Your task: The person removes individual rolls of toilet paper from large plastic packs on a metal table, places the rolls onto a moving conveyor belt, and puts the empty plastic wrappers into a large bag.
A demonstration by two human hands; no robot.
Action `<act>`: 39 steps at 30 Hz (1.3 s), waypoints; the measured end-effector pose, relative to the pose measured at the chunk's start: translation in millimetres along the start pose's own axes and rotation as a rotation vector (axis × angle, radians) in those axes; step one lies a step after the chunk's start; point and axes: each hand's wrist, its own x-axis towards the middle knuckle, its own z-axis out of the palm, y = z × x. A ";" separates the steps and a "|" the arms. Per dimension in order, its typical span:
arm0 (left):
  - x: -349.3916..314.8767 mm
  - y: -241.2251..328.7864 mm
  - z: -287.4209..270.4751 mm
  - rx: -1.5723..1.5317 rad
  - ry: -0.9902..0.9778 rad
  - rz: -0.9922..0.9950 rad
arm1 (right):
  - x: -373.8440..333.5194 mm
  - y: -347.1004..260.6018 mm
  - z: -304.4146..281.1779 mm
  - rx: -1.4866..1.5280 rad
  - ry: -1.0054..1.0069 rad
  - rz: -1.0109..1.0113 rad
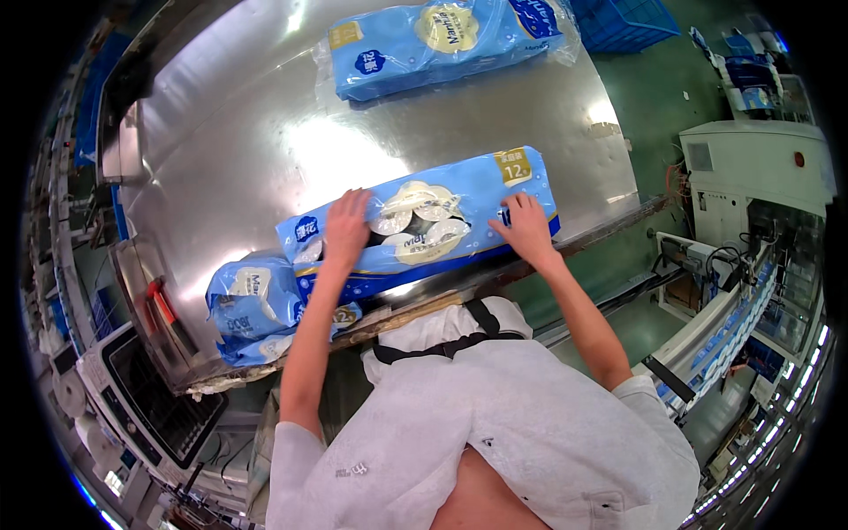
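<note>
A long blue plastic pack of paper rolls (481,181) lies slantwise across the metal table in front of me. White roll ends show in its middle, where the film looks torn or see-through; I cannot tell which. My left hand (347,228) rests on the pack left of those rolls, fingers stretched over the film. Toward the pack's right end, my right hand (527,231) lies with fingers spread and thumb apart. Beside the pack's left end sits a crumpled blue bag (254,300), its contents hidden. A second long blue pack (402,57), wrapped in loose clear film, lies farther back.
The shiny metal table (221,177) has a worn front edge close to my waist. A red-handled tool (163,305) lies at its left edge. A blue crate (623,22) stands beyond the far right corner. Pale machinery (751,168) and a conveyor stand at right.
</note>
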 end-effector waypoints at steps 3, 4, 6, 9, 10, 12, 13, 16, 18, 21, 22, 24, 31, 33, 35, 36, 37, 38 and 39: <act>52.6 63.0 22.0 -0.072 -0.003 0.175 | 6.5 23.2 4.3 -0.013 -0.152 -0.006; 67.4 83.4 26.4 -0.137 -0.002 0.228 | 10.4 18.0 2.6 0.009 -0.184 -0.024; 89.8 102.4 40.8 -0.079 -0.009 0.357 | 15.6 8.7 8.9 0.114 -0.197 -0.004; 99.5 112.4 51.4 -0.079 -0.057 0.416 | 17.2 6.9 10.6 0.226 -0.245 0.153; 99.3 113.3 52.6 -0.090 -0.083 0.397 | 19.0 7.9 11.3 0.206 -0.240 0.137; 98.1 116.4 54.3 -0.072 -0.101 0.419 | 20.3 8.2 14.2 0.173 -0.228 0.118; 98.2 118.4 55.2 -0.044 -0.088 0.457 | 20.6 7.4 15.8 0.175 -0.286 0.093; 100.4 108.0 64.6 -0.052 -0.065 0.523 | 19.2 -0.8 11.1 0.187 -0.376 -0.069; 116.6 94.2 62.2 -0.015 -0.200 0.364 | 5.9 -10.0 6.0 0.201 -0.322 -0.263; 164.0 62.9 35.7 0.065 -0.265 0.178 | -31.1 -10.1 -13.6 0.178 -0.633 -0.370; 171.8 51.6 28.1 0.097 -0.224 0.259 | -38.1 -7.6 -20.3 0.178 -0.584 -0.380; 178.2 30.9 18.2 0.235 -0.282 0.160 | -36.3 1.6 -29.3 0.179 -0.464 -0.417; 131.9 -20.5 18.8 0.041 -0.302 -0.156 | 14.4 48.5 -26.0 -0.008 -0.510 -0.415; 101.6 -21.3 8.3 -0.036 -0.217 -0.244 | 38.0 30.3 -32.0 -0.049 -0.427 -0.433; 64.0 -24.3 -8.9 -0.071 -0.153 -0.336 | 42.1 12.2 -9.7 -0.015 -0.388 -0.471; 40.3 -31.3 -17.5 -0.062 -0.128 -0.389 | 47.7 1.2 3.0 0.003 -0.361 -0.503; 18.9 -34.0 -23.4 -0.057 -0.108 -0.448 | 44.5 -12.7 11.3 -0.024 -0.504 -0.485; 4.8 -31.5 -30.0 -0.014 0.008 -0.415 | 36.4 -25.7 15.2 0.003 -0.630 -0.522; 0.5 -24.3 -35.6 0.026 0.129 -0.376 | 32.8 -32.9 17.5 0.020 -0.753 -0.553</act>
